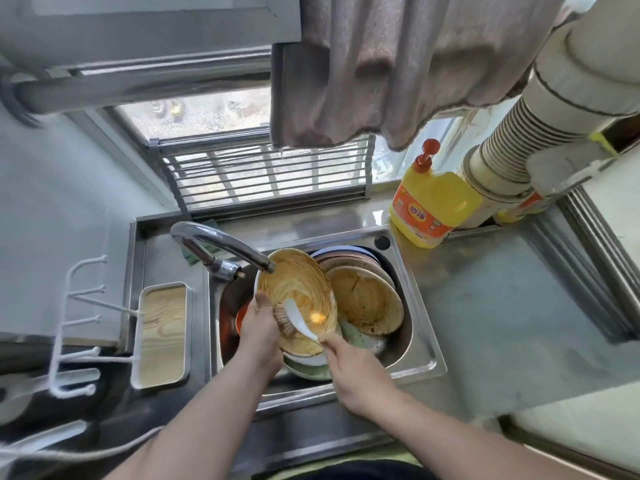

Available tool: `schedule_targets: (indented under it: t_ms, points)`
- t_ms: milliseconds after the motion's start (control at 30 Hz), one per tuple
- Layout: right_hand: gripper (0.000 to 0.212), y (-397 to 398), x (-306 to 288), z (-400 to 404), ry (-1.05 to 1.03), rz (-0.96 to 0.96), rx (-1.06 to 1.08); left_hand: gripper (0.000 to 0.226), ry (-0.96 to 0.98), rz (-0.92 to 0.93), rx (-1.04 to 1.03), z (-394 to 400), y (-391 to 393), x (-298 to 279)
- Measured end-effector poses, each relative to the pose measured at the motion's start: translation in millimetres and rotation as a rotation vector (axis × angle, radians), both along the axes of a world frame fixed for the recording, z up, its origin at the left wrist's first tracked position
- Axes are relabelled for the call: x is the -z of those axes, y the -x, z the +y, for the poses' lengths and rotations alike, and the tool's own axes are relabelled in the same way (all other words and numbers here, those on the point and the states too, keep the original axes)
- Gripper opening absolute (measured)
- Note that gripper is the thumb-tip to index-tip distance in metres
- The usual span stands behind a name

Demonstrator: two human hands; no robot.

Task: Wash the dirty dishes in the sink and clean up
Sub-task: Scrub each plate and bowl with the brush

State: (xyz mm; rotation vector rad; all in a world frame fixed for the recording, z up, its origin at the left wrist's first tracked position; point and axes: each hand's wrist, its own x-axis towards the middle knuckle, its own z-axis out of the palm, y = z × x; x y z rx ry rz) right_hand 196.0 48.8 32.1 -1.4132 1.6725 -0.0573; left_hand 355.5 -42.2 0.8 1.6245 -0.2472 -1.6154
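A white bowl smeared with orange-brown sauce is tilted up over the steel sink, just under the faucet spout. My left hand grips the bowl's lower left rim, thumb on the inside. My right hand holds the white handle of a dish brush, whose bristles press against the bowl's lower inside. More dirty plates and bowls are stacked in the sink, leaning against the back right, with others beneath the raised bowl.
A yellow dish-soap pump bottle stands on the steel counter right of the sink. A wood-topped white tray sits left of the sink, beside white wire hooks. A folded drying rack and a cloth hang at the window.
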Motion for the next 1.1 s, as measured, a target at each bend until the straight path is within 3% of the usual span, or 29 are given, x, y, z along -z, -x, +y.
schedule_targets:
  t_ms: [167,267,333,467,600,700,800,900,1100]
  points:
    - [0.030,26,10,-60,0.094,0.102,0.097,0.054,0.009,0.071,0.078,7,12,-13]
    - [0.029,54,16,-29,0.019,0.204,0.088,0.064,0.008,0.064,0.059,1,1,-13]
    - [0.028,42,9,6,-0.013,0.161,0.022,0.067,0.005,0.057,0.044,-3,-6,-8]
    - [0.030,-3,-12,-3,0.103,-0.018,0.007,0.057,-0.046,0.040,0.053,7,10,-6]
    - [0.023,32,-2,-56,0.128,0.108,0.119,0.051,-0.017,0.052,0.061,13,20,-15]
    - [0.022,63,3,-33,0.072,0.213,0.120,0.044,-0.011,0.041,0.035,-3,10,-16]
    - [0.022,37,-2,9,0.034,0.089,0.063,0.046,-0.042,-0.031,0.059,-8,7,-11]
    - [0.028,0,-14,0,0.086,-0.058,0.099,0.040,-0.010,-0.141,0.115,6,16,-13]
    - [0.027,64,1,-46,0.116,0.083,0.305,0.020,0.108,-0.159,0.297,16,10,-12]
